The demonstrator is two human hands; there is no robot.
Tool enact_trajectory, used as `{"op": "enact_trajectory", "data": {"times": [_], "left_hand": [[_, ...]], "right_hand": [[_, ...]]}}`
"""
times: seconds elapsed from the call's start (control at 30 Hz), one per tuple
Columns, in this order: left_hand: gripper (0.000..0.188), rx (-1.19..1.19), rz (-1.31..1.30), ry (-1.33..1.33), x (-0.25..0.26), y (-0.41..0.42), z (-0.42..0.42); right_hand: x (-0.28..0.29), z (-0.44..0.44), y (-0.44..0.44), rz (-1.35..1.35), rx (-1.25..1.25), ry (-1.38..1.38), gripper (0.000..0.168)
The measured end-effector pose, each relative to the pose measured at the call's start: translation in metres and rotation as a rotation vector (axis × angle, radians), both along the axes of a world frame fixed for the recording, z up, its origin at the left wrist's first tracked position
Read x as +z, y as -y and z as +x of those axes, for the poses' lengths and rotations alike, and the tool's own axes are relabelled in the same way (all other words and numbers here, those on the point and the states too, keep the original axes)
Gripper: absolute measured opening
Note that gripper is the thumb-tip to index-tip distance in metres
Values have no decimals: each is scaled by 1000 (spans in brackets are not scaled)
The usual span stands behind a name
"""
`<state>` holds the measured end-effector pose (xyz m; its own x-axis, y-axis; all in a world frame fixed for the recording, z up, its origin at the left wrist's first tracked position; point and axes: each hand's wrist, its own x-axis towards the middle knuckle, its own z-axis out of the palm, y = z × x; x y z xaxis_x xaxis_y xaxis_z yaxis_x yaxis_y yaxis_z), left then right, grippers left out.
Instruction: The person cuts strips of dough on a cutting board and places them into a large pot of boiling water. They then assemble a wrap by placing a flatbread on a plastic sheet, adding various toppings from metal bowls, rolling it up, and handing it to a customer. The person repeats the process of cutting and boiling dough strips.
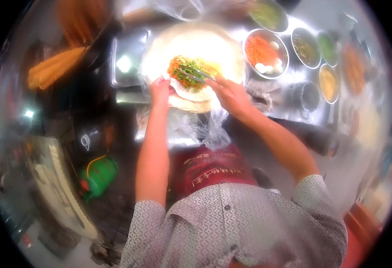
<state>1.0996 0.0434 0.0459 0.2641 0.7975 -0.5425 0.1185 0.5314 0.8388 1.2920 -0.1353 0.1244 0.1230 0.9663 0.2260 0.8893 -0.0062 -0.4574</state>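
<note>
In front of me a thin flatbread (pixel 196 95) lies over a stack of pale round flatbreads (pixel 159 50), washed out by glare. It carries a heap of shredded orange and chopped green vegetables (pixel 185 72). My left hand (pixel 160 91) pinches the left edge of the thin flatbread between thumb and fingers. With my right hand (pixel 233 97) I grip metal tongs (pixel 196 74) from the right side. The tips of the tongs rest in the filling, partly lost among the greens. Clear plastic film (pixel 214 129) hangs below the stack, over the table's near edge.
To the right stands a metal bowl (pixel 287 63) of orange shreds (pixel 260 48) and several white eggs (pixel 269 69), beside other filled bowls. A crumpled cloth (pixel 261 92) lies nearby. At left are a metal tray (pixel 114 63), golden fried dough sticks (pixel 57 67) and a green gas cylinder (pixel 100 176).
</note>
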Motion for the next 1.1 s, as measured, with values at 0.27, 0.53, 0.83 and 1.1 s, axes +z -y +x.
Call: {"op": "enact_trajectory", "data": {"times": [0.27,0.53,0.83,1.1], "left_hand": [[21,-39,3,-30,2,3,3],[33,-59,-8,6,9,-1,6],[21,-148,389,-399,-22,-34,20],[22,4,14,-162,-23,-39,13]], "right_hand": [[4,42,61,-110,-108,143,55],[-8,63,85,-45,-101,100,55],[-8,53,86,31,-153,64,52],[22,92,123,-53,-646,-423,30]]}}
